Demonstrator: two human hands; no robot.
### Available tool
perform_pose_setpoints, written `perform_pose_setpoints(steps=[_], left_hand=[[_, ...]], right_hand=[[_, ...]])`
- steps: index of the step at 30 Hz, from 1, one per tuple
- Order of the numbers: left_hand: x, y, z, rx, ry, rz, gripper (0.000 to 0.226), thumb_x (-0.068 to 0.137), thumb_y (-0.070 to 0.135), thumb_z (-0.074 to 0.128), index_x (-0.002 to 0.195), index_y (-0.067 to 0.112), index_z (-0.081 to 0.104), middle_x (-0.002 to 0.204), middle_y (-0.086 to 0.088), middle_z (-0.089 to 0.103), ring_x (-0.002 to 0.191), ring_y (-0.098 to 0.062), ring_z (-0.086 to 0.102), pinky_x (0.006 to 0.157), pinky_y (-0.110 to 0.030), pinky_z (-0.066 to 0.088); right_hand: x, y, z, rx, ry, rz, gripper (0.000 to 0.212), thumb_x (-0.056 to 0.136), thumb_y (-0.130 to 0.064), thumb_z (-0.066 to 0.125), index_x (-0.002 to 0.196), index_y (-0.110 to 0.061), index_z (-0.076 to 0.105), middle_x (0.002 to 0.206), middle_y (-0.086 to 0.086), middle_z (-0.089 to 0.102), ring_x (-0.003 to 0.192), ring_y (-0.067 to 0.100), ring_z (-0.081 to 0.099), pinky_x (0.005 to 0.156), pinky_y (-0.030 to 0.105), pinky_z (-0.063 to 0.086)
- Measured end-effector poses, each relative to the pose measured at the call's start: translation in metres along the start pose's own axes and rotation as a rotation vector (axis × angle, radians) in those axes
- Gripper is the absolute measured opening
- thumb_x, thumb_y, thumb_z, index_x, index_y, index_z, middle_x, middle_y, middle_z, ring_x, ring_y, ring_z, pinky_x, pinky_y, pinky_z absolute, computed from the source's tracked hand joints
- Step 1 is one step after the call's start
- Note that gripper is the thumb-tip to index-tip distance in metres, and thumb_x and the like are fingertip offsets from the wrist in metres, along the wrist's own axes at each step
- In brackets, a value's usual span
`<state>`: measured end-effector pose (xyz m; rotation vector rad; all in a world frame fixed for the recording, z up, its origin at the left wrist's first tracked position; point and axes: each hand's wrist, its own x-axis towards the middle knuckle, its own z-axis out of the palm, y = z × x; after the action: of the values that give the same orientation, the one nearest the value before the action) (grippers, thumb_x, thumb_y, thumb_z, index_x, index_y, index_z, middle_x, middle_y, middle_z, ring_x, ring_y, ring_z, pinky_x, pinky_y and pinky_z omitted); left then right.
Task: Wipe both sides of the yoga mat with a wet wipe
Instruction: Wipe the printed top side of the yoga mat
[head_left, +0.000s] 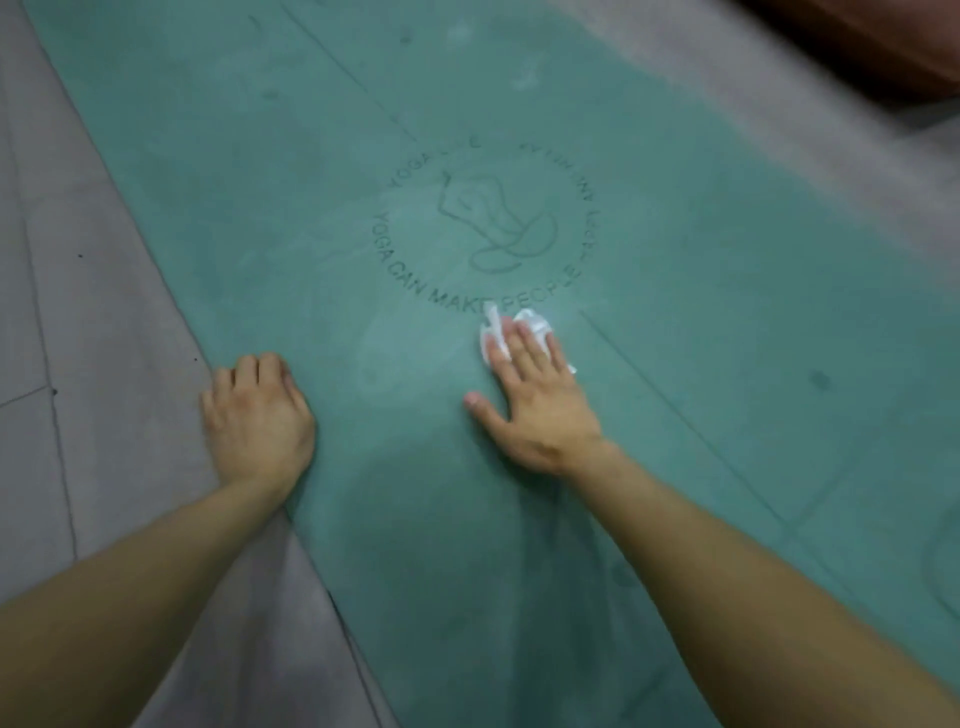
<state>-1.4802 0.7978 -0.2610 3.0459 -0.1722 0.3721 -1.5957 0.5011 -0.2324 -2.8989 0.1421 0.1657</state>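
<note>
The yoga mat (649, 364) lies flat and bare across the centre and upper frame, open for a sweep. At lower centre the right hand (530, 400) pressing the wet wipe (496, 332) and the left hand (257, 415) on the mat's left edge block passage

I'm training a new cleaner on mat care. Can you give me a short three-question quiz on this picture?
1. True or false: the right hand presses the wet wipe flat on the yoga mat.
2. Where does the left hand rest? A) on the mat's edge B) on the wipe C) in the air
3. Fill in: the wipe lies just below the mat's printed ____.

Key: 1 true; 2 A; 3 circle logo.
</note>
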Motion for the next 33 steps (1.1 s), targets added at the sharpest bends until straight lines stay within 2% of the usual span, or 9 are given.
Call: perform_pose_setpoints(steps=[3, 5, 10, 12, 18, 20, 25, 30, 33], left_hand=[[-0.008, 0.015, -0.004, -0.077, -0.014, -0.126, 0.018, 0.097, 0.028, 0.053, 0.104, 0.012, 0.058, 0.109, -0.018, 0.058, 0.106, -0.041, 0.050, 0.090, -0.054, 0.044], [-0.020, 0.022, -0.003, -0.146, -0.010, -0.186, 0.029, 0.096, 0.034, 0.052, 0.113, 0.011, 0.058, 0.118, -0.020, 0.056, 0.115, -0.042, 0.048, 0.099, -0.055, 0.042], [-0.044, 0.027, 0.005, -0.184, 0.066, -0.146, 0.039, 0.098, 0.032, 0.054, 0.128, 0.008, 0.055, 0.131, -0.021, 0.050, 0.125, -0.043, 0.044, 0.111, -0.054, 0.036], [-0.044, 0.027, 0.005, -0.182, 0.073, -0.160, 0.038, 0.097, 0.030, 0.055, 0.128, 0.009, 0.055, 0.131, -0.021, 0.050, 0.124, -0.043, 0.045, 0.110, -0.054, 0.036], [-0.043, 0.030, 0.003, -0.205, 0.089, -0.171, 0.037, 0.096, 0.027, 0.054, 0.128, 0.008, 0.056, 0.131, -0.022, 0.049, 0.124, -0.044, 0.044, 0.110, -0.056, 0.037], [-0.043, 0.029, 0.004, -0.199, 0.082, -0.178, 0.037, 0.097, 0.027, 0.053, 0.130, 0.009, 0.056, 0.132, -0.021, 0.049, 0.125, -0.044, 0.044, 0.110, -0.056, 0.037], [-0.045, 0.032, 0.000, -0.192, 0.091, -0.178, 0.037, 0.097, 0.026, 0.054, 0.129, 0.008, 0.057, 0.126, -0.021, 0.050, 0.121, -0.043, 0.046, 0.106, -0.056, 0.040], [-0.046, 0.030, 0.000, -0.202, 0.099, -0.177, 0.036, 0.098, 0.023, 0.054, 0.130, 0.007, 0.058, 0.120, -0.022, 0.052, 0.115, -0.044, 0.046, 0.105, -0.057, 0.040], [-0.047, 0.029, 0.000, -0.222, 0.115, -0.167, 0.037, 0.098, 0.023, 0.053, 0.131, 0.006, 0.058, 0.119, -0.022, 0.052, 0.113, -0.044, 0.047, 0.104, -0.057, 0.040]], right_hand=[[-0.047, -0.033, 0.014, -0.030, -0.078, -0.416, 0.076, 0.107, -0.068, 0.026, 0.169, -0.029, 0.007, 0.177, 0.001, 0.000, 0.162, 0.015, -0.012, 0.132, 0.044, -0.005], [-0.042, -0.005, 0.007, -0.069, -0.070, -0.438, 0.073, 0.108, -0.066, 0.024, 0.169, -0.031, 0.002, 0.177, -0.002, -0.001, 0.161, 0.013, -0.012, 0.132, 0.041, -0.006], [0.011, 0.096, -0.023, -0.017, 0.051, 0.359, 0.081, 0.102, -0.071, 0.006, 0.169, -0.025, -0.003, 0.177, 0.002, -0.008, 0.161, 0.013, -0.016, 0.130, 0.044, -0.010], [0.014, 0.074, -0.019, 0.020, 0.066, 0.395, 0.087, 0.101, -0.075, 0.008, 0.169, -0.022, 0.000, 0.176, 0.004, -0.008, 0.161, 0.017, -0.016, 0.131, 0.047, -0.009], [-0.061, -0.009, 0.002, -0.050, -0.164, -0.658, 0.080, 0.107, -0.067, 0.033, 0.169, -0.027, 0.004, 0.177, 0.000, -0.001, 0.162, 0.016, -0.011, 0.132, 0.045, 0.001], [-0.033, 0.029, -0.008, -0.089, -0.106, -0.514, 0.076, 0.108, -0.066, 0.025, 0.169, -0.028, 0.000, 0.177, -0.002, -0.002, 0.162, 0.013, -0.012, 0.132, 0.045, 0.001], [0.030, 0.077, -0.025, 0.069, 0.040, 0.352, 0.086, 0.097, -0.073, 0.001, 0.169, -0.025, 0.002, 0.176, 0.000, -0.008, 0.161, 0.015, -0.014, 0.131, 0.046, -0.010], [-0.028, -0.049, 0.012, -0.006, -0.136, -0.572, 0.075, 0.107, -0.065, 0.028, 0.169, -0.025, 0.011, 0.177, 0.000, -0.001, 0.162, 0.017, -0.010, 0.131, 0.048, 0.002], [-0.010, -0.021, 0.000, -0.070, -0.151, -0.767, 0.066, 0.111, -0.055, 0.029, 0.169, -0.027, 0.013, 0.176, -0.001, 0.006, 0.163, 0.015, -0.005, 0.132, 0.045, 0.004]])
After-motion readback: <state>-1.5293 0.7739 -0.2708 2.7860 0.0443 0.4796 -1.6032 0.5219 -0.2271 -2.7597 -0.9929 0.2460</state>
